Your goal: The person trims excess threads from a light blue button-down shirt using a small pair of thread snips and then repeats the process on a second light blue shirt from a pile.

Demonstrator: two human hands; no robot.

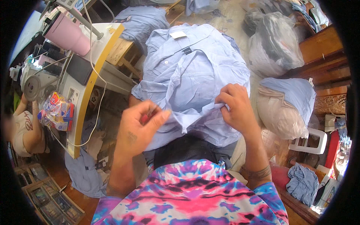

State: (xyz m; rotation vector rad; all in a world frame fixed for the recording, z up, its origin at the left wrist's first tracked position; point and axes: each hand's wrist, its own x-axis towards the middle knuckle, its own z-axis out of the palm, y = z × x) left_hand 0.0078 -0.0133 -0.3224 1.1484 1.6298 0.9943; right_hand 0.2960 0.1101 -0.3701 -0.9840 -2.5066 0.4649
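A light blue shirt (197, 90) is spread over a pile of the same cloth in front of my lap. Near its far end are a white tag (178, 35) and a small dark label (187, 50). My right hand (234, 107) pinches a folded edge of the shirt between thumb and fingers. My left hand (140, 125) is closed beside the shirt's near left edge. Something small with a red part (144, 119) shows inside its curled fingers, mostly hidden by them. I cannot tell whether the left fingertips also touch the cloth.
At left a yellow-edged sewing table (83, 108) carries a pink tumbler (67, 33) and a snack package (57, 111). A white cord (98, 75) hangs along it. Another person (28, 131) sits beyond. Bagged clothes (275, 43), a cloth-topped sack (283, 108) and a white stool (309, 140) stand right.
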